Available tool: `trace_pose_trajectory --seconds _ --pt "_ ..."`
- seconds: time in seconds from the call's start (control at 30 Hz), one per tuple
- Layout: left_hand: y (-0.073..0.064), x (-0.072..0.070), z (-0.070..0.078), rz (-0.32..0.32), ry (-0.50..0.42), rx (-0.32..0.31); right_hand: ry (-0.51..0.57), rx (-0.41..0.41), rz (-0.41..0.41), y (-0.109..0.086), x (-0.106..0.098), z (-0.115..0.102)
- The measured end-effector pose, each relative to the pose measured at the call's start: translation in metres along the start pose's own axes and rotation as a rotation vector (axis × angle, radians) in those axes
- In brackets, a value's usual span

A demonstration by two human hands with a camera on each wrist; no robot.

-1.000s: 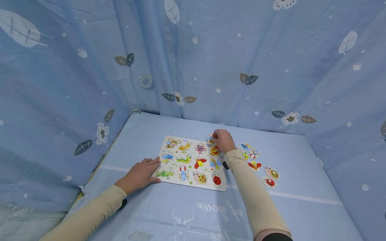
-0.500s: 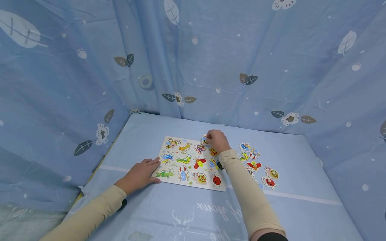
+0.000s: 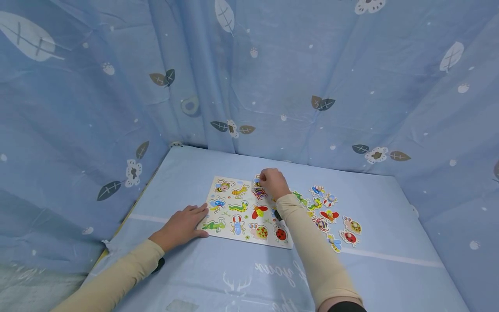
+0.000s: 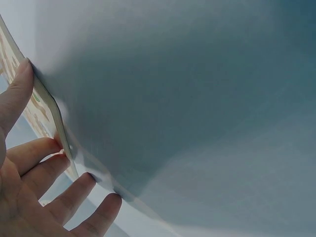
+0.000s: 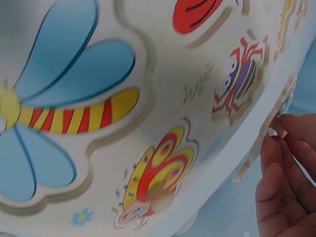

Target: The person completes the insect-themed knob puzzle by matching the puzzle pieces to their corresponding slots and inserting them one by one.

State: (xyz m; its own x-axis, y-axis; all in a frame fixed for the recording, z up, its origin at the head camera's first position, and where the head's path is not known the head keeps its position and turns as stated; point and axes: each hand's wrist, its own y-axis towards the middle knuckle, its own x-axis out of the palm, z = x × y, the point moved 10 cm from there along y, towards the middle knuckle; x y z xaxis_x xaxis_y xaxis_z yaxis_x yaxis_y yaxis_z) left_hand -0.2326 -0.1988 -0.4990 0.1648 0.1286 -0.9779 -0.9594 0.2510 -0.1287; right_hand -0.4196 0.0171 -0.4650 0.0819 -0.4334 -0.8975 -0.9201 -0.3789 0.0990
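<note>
A pale insect puzzle board (image 3: pixel 249 242) lies on the table. My left hand (image 3: pixel 183 226) rests at its left side, fingers nearly straight; in the left wrist view the thumb and fingertips (image 4: pixel 59 144) touch the board's edge. Over the far edge, my right hand (image 3: pixel 274 183) pinches a bee puzzle piece (image 3: pixel 257 181). The right wrist view shows this piece (image 5: pixel 256 143) edge-on, with thumb and fingers at its knob. Near it are the board's purple spider picture (image 5: pixel 242 81) and a butterfly piece (image 5: pixel 160 175) with a knob, set in its place.
Several loose insect pieces lie right of the board, among them a ladybird (image 3: pixel 349 238), a snail (image 3: pixel 352 225), a red-winged insect (image 3: pixel 329 215) and a dragonfly (image 3: pixel 334 243). Patterned blue curtains (image 3: pixel 273 78) enclose the table at the back and sides.
My right hand has moved left along the board's far edge with the bee piece, uncovering more loose pieces on the right. My left hand has stayed in place.
</note>
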Motion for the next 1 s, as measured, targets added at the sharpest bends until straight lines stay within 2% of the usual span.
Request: trace_pose_trajectory --seconds 0.2,0.63,1.0 --pt "0.0 0.0 0.0 -0.004 0.002 -0.002 -0.001 0.016 -0.023 0.002 0.008 -0.006" --pt "0.0 0.0 -0.001 -0.005 -0.002 0.001 0.03 -0.051 -0.023 0.003 0.02 -0.034" --pt "0.0 0.0 0.0 0.005 0.0 0.007 0.028 -0.035 -0.054 0.008 0.037 -0.047"
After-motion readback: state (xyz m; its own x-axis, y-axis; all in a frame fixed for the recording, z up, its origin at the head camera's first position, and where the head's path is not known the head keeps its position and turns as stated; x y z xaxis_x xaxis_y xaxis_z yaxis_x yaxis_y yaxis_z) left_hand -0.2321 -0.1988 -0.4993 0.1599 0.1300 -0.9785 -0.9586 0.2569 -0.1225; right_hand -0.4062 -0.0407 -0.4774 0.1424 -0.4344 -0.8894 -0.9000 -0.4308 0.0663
